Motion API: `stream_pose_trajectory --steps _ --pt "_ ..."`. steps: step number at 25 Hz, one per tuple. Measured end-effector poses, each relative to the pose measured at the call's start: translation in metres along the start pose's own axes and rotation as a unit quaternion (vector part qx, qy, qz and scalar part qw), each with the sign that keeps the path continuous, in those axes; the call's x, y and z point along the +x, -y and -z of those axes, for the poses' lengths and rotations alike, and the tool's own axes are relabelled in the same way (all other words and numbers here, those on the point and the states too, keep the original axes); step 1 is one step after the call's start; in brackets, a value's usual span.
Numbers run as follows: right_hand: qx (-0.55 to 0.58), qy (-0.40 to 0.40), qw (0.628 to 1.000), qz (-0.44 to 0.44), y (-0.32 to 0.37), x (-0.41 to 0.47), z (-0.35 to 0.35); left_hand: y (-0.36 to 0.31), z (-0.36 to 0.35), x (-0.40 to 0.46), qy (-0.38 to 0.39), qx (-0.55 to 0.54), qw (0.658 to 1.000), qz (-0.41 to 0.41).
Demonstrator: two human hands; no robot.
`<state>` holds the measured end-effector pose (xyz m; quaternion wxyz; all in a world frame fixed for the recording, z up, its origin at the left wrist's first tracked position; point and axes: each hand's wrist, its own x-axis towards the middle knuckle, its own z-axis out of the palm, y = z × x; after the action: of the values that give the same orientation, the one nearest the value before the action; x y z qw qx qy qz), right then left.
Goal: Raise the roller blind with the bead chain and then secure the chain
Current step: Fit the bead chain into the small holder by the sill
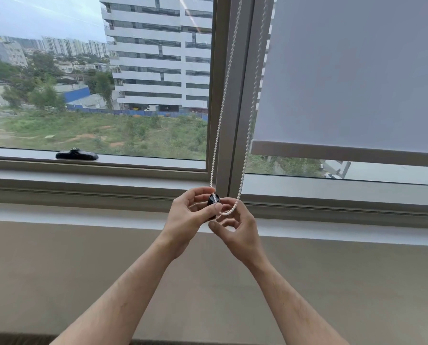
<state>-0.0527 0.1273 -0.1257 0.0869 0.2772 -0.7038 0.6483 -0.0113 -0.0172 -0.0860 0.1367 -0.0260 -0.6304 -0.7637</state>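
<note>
A white bead chain (226,78) hangs in a loop down the window's middle post. Its bottom end runs around a small black chain holder (212,199) at the base of the post. My left hand (190,215) is cupped around that holder, thumb and fingers touching it. My right hand (235,225) pinches the lowest curve of the chain just to the right of the holder. The grey roller blind (357,70) covers most of the right pane; its bottom bar (332,151) hangs a short way above the sill.
The left pane is uncovered and shows buildings and grass outside. A black window handle (76,155) lies on the left frame's lower rail. A white sill ledge (83,212) runs below the window, with a beige wall under it.
</note>
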Motion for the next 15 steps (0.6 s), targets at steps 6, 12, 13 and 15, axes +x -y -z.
stream_pose_trajectory --steps 6,12,13,15 --pt "-0.056 -0.096 0.985 -0.133 -0.048 0.004 0.016 0.0 0.003 0.004 -0.005 -0.005 1.0 0.002" --pt "-0.181 -0.13 0.946 -0.237 -0.101 0.022 0.035 -0.004 0.004 0.004 -0.016 -0.005 1.0 0.012" --pt "-0.199 -0.122 0.941 -0.247 -0.108 0.026 0.036 -0.004 0.003 0.005 -0.016 -0.005 1.0 0.014" --pt "-0.235 -0.103 0.932 -0.255 -0.122 0.032 0.038 -0.006 0.003 0.006 -0.013 -0.004 1.0 0.015"
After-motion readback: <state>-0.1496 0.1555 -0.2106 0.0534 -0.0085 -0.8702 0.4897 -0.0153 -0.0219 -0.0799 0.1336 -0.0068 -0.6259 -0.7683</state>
